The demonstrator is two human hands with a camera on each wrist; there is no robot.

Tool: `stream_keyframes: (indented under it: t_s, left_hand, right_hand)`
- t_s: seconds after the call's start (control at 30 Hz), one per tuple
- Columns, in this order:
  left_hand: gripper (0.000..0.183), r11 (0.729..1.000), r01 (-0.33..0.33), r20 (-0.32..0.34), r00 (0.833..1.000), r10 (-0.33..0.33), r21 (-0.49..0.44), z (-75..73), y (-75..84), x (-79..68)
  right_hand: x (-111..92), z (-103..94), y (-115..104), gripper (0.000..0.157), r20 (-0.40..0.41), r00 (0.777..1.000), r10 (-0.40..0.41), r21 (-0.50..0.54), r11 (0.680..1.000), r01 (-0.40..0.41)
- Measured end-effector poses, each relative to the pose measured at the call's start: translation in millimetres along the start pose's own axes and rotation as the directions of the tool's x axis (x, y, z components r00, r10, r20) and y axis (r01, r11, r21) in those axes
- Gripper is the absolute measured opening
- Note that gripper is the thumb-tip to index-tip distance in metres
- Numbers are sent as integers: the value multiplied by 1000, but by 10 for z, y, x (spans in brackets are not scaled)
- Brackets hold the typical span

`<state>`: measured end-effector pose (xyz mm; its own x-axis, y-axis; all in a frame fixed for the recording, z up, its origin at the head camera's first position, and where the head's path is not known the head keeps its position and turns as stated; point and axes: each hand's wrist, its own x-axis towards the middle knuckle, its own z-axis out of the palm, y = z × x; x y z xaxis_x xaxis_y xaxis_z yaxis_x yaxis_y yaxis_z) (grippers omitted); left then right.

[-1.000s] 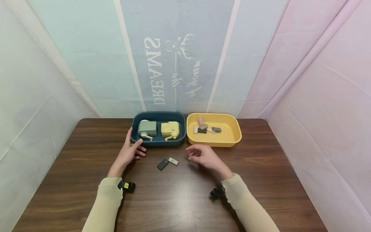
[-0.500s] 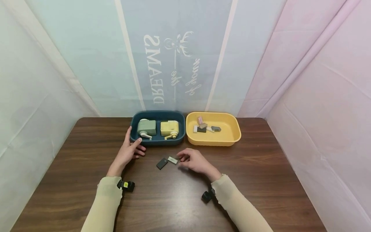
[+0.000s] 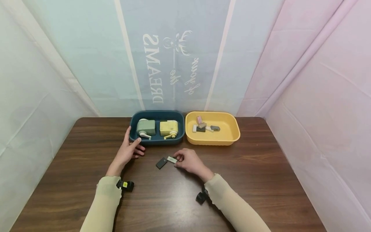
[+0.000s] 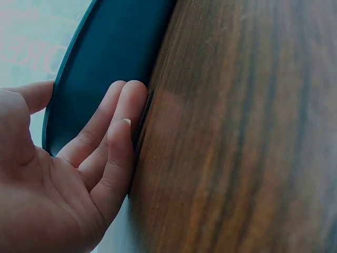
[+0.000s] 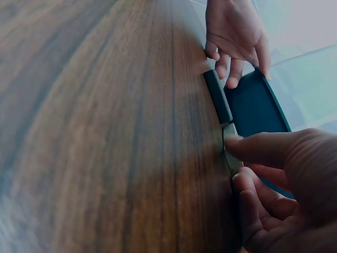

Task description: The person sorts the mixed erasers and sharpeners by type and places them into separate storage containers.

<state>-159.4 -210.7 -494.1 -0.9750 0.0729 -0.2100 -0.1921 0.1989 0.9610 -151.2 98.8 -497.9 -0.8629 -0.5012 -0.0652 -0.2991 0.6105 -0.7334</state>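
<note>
In the head view my right hand [image 3: 189, 161] is at a small pale grey block [image 3: 172, 159] lying on the table. The right wrist view shows its thumb and fingers pinching that block. Touching the pale block's left end is a small black block [image 3: 161, 163]. My left hand [image 3: 124, 153] rests against the front left corner of a dark blue bin [image 3: 156, 142], its thumb at the rim and its other fingers along the outer wall. Inside that bin sit a green crank-handled pencil sharpener [image 3: 146, 127] and a yellow one [image 3: 168, 128].
A yellow bin [image 3: 213, 141] stands right of the blue one. It holds several small blocks, among them a pink block [image 3: 199, 120], a tan block [image 3: 202, 125] and a dark grey block [image 3: 215, 128]. A printed curtain [image 3: 174, 19] hangs behind the brown wooden table [image 3: 162, 206].
My right hand has moved left from in front of the yellow bin to the pale grey block and taken hold of it. The left hand has stayed at the blue bin.
</note>
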Motion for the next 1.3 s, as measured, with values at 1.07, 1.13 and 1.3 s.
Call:
stream_keyframes:
  t_s: [1.07, 1.13, 1.3]
  left_hand:
    - [77, 1000, 16, 16, 1000, -15, -26, 8, 181, -89]
    - [77, 999, 20, 21, 1000, -19, -31, 3, 196, -96]
    - [77, 1000, 2, 7, 1000, -2, -11, -14, 54, -30]
  right_hand:
    - [-136, -124, 15, 21, -10, 999, -52, 0, 999, 52]
    - [-155, -146, 15, 21, -9, 999, -51, 17, 999, 51]
    - [-203, -205, 23, 21, -16, 999, -46, 42, 998, 47]
